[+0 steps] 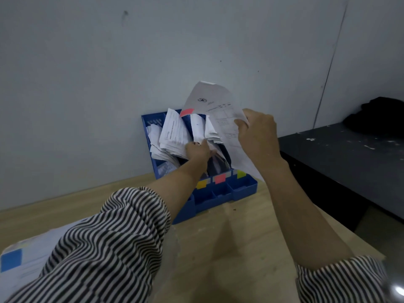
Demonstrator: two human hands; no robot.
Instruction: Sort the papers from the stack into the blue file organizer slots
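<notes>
right hand [255, 136] is pinching a single printed sheet [220, 114] by its right edge, holding it up over the right side of the blue file organizer [244, 189]. sheet is airborne, top corner curling back toward the wall, lower part hanging down past the rightmost slots.

left hand [197, 149] is in among the filed papers [175, 132], fingers pushed into the bunch and spreading it. can't tell if it's actually gripping a sheet or just pressing them aside. looks like it's making a gap.

organizer sits on the wooden table [240, 248] against the wall, slots already stuffed and messy. yellow, pink and green tabs [219, 178] along the front. remaining stack [24, 261] is at lower left on the table, partly behind the striped sleeve [105, 248].

handling: one sheet, light, floppy, no stiffness. an edge pinch lets it bow and flap. better to hold near mid-edge or bow it slightly so the leading edge goes in straight. filed papers are crumpled, so the edge will likely snag or fold unless the gap is held open. tears easily if forced.
</notes>
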